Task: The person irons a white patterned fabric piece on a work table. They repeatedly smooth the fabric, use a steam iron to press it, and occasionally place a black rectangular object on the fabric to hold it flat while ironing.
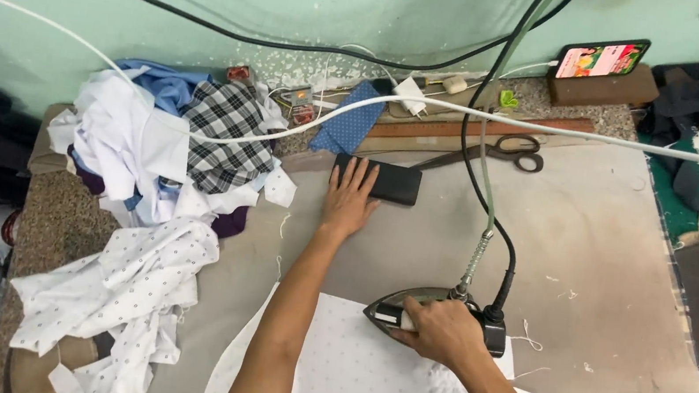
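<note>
So the person's right hand (pixel 438 330) is wrapped around the handle of a dark steam iron (pixel 433 315), which sits flat on a white dotted piece of fabric (pixel 354 375) spread at the near edge of the ironing pad (pixel 609 255). A black cord and a springy hose (pixel 477 257) run up from the back of the iron toward the wall.

The left hand (pixel 349 201) is stretched out further up the pad, palm down, fingers flat and loose, not gripping anything. Its fingertips lie on the left end of a black rectangular thing (pixel 382 180), can't tell if it's a phone or a case.

Left of the arm there's a messy pile of clothes (pixel 161 173), white shirts, a plaid piece, more dotted fabric hanging off the edge. Up by the wall sit a pair of scissors (pixel 506 151), a long wooden ruler (pixel 482 128), a blue cloth scrap (pixel 348 121) and a white charger plug (pixel 412 96). A phone with a lit screen (pixel 602 59) leans on a brown block in the far corner.
</note>
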